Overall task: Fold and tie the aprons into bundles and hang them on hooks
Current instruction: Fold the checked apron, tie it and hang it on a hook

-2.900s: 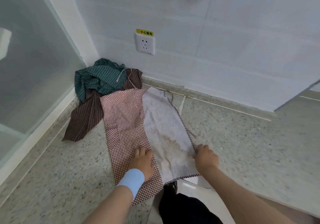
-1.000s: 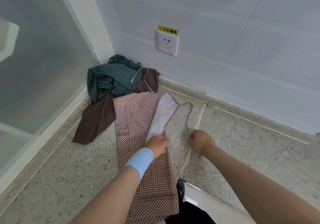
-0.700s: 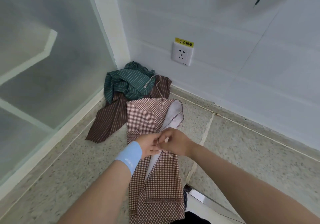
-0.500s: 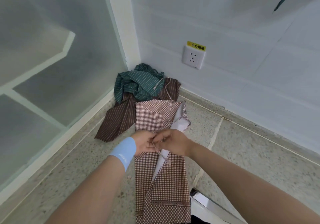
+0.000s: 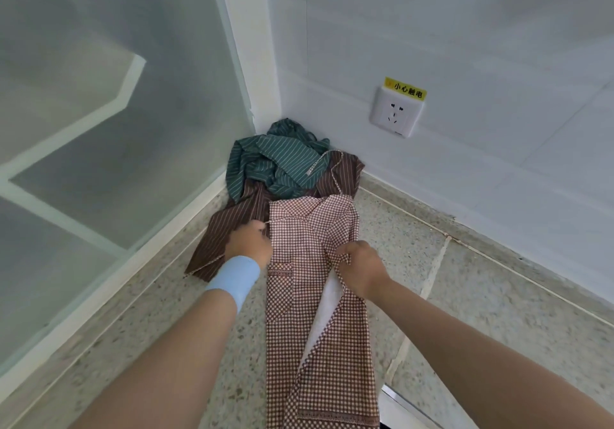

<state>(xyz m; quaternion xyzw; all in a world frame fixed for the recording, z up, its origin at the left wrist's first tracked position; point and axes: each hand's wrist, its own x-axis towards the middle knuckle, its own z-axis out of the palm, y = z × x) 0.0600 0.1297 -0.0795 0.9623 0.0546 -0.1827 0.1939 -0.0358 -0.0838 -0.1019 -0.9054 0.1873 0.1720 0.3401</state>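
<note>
The checked apron (image 5: pixel 285 345) is cut off at the bottom edge.

The red-checked apron (image 5: pixel 339 378) is laid flat, folded into a long strip — white inside showing. Behind it, the brown striped apron (image 5: pixel 216 237) and green striped apron (image 5: pixel 282 162) are piled up.

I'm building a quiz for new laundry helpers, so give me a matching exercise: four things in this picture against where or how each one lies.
Things:
1. checked apron
2. green striped apron
3. brown striped apron
4. socket

Places or states:
a. on the wall, under a yellow label
b. crumpled, on top of another apron
c. folded into a long strip, pinched by the right hand
d. spread on the floor, partly under the green one

Pairs: 1-c, 2-b, 3-d, 4-a
</note>
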